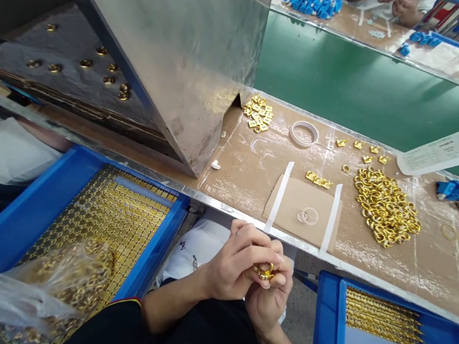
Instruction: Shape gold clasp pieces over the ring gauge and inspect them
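Note:
My left hand (237, 260) and my right hand (270, 298) meet in front of my body, just off the bench edge. Pinched between the fingertips of both is a small shiny gold ring (266, 272); the fingers partly cover it, so its full shape is hidden. Beyond my hands a cardboard pad (289, 207) is fixed with white tape, with thin clear loops (308, 215) lying on it. A short row of square gold pieces (319, 179) sits at the pad's far edge. To the right spreads a heap of gold rings (384, 208).
A metal hood (178, 53) stands at left, with gold rings inside. A tape roll (304, 133), a gold pile (258, 112) and a tilted white bottle (446, 151) occupy the bench. Blue trays (157, 242) (326, 315) flank me. Another person's hands (398, 1) work across the green belt (359, 70).

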The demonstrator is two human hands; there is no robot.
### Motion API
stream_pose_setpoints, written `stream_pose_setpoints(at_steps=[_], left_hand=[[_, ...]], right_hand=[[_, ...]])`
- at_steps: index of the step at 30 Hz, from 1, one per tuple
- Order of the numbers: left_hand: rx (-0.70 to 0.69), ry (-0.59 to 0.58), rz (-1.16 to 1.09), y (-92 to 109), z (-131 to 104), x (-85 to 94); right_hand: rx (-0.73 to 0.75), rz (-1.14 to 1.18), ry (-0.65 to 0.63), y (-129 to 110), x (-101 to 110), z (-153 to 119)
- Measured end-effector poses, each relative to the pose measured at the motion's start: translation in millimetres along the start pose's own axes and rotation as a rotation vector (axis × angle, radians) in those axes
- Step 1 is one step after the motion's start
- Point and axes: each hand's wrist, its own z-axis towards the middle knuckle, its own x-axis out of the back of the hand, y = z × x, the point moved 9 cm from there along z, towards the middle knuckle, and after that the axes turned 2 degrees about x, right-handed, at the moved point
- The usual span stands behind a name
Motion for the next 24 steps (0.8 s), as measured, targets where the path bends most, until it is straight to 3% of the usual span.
stream_pose_setpoints(at_steps=[24], left_hand=[[-0.025,0.044,-0.007,1.0,1.3,3.7]], right_hand=[[0.025,0.013,-0.042,-2.6,-0.3,1.8]])
